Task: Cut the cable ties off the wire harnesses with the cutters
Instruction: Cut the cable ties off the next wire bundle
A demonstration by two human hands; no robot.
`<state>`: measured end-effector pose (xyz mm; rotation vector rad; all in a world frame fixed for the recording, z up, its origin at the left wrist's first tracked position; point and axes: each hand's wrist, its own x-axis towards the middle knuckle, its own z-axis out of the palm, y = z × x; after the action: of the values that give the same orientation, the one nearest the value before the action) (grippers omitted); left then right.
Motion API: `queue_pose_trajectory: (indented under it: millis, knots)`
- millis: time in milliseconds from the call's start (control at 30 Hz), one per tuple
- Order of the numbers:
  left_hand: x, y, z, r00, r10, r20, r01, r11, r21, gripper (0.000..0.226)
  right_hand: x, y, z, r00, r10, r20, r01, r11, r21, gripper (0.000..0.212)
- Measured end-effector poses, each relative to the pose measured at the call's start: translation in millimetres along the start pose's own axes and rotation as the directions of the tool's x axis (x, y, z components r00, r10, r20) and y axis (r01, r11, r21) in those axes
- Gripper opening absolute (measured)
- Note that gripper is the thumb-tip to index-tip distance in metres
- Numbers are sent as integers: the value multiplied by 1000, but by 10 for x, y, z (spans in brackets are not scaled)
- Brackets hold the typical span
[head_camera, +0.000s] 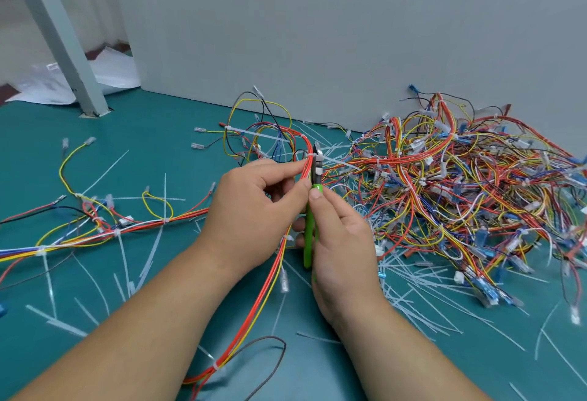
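The left hand (254, 207) pinches a bundle of red, orange and yellow wires (279, 257) between thumb and curled fingers, just below a white plastic cable tie (309, 155). The right hand (340, 242) grips green-handled metal cutters (306, 242) upright, with the dark blades against that tie (just above both thumbs). A tangled heap of coloured wire harnesses (444, 184) lies to the right on the teal table (158, 134).

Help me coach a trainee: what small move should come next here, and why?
Probably squeeze the cutters shut. The right hand holds their green handles, and the blades sit right at the white cable tie on the red wire bundle, which the left hand pinches just below the tie, so it looks steadied for the snip.
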<state>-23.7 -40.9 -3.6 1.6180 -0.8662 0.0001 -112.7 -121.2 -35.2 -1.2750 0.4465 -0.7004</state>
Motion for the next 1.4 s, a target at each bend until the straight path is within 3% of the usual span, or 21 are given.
queue_pose_trajectory:
  millis: [200, 267, 367, 500, 633, 800, 933, 1200, 1400]
  knots:
    - [-8, 74, -20, 999, -49, 15, 50, 987, -153, 29, 1, 10, -8, 1000, 13, -19, -13, 999, -32, 57]
    - [11, 67, -44, 998, -52, 45, 59, 981, -185, 31, -11, -2, -3, 1000, -23, -17, 22, 999, -30, 52]
    - [50, 48, -71, 993, -96, 74, 110, 966, -233, 19, -29, 3, 3, 994, -105, -4, 104, 993, -51, 21]
    - [71, 0, -63, 981, -154, 121, 189, 907, -376, 25, -40, -14, -5, 985, -170, -1, 170, 982, -83, 39]
    - [78, 5, -42, 974, -166, 156, 218, 879, -424, 24, -23, -21, -1, 980, -196, -16, 193, 975, -112, 32]
    - [55, 20, -38, 970, -157, 187, 223, 878, -423, 18, -7, 0, -11, 986, -167, -15, 165, 980, -111, 17]
    - [51, 19, -29, 968, -176, 180, 235, 890, -392, 18, 2, 15, -10, 993, -118, -10, 116, 989, -94, 33]
    - [27, 7, -4, 966, -195, 169, 242, 913, -329, 24, 4, 28, -19, 1000, -6, 14, 6, 1000, 5, 36]
    - [16, -6, -5, 982, -166, 86, 180, 965, -192, 24, -14, 22, 3, 1000, 29, 6, -29, 1000, 4, 40]
